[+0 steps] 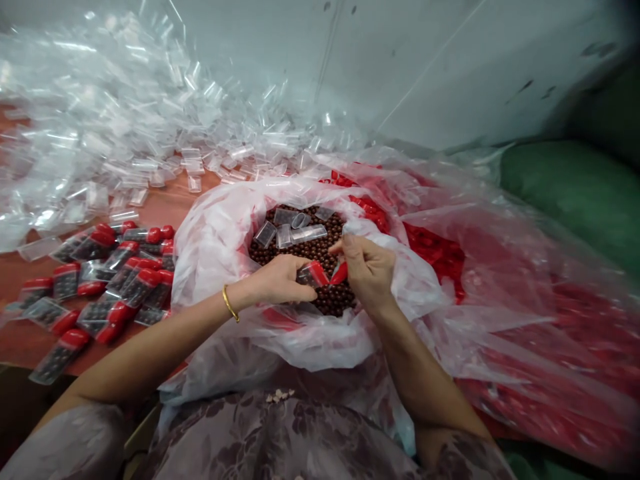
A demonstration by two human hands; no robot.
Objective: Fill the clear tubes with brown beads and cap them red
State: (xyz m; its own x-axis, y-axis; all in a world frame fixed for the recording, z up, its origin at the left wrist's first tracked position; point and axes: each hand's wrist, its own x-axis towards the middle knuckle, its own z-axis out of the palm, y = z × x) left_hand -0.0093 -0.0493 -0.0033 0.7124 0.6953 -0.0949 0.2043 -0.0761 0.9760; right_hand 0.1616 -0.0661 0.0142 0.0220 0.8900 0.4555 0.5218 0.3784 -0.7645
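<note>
Left hand [280,280]: closed around a small clear tube [311,274] filled with dark beads, held just above the bead heap; a gold bangle [229,304] sits on the wrist. Right hand [367,267]: fingers pinched on a red cap [339,272], which sits at the tube's open end, touching it or just beside it; whether it is seated cannot be told. Both hands meet over the mouth of a clear plastic bag [220,240], rolled open and resting in the person's lap. Contents of bag: a heap of small dark brown beads [310,250], with several empty clear tubes [293,230] lying on top, toward the far side. Right of the bag: a second, larger plastic sack [500,267] holding a mass of loose red caps [435,247]. Left of the bag, on the reddish table surface [165,203]: a cluster of filled tubes with red caps [100,280], lying flat and overlapping. Farther back on the left: a large loose pile of empty clear tubes [115,133], reaching to the grey wall [425,67]. Far right: a green sack [580,187], partly in view. Foreground: patterned purple garment [300,433] on the person's lap.
</note>
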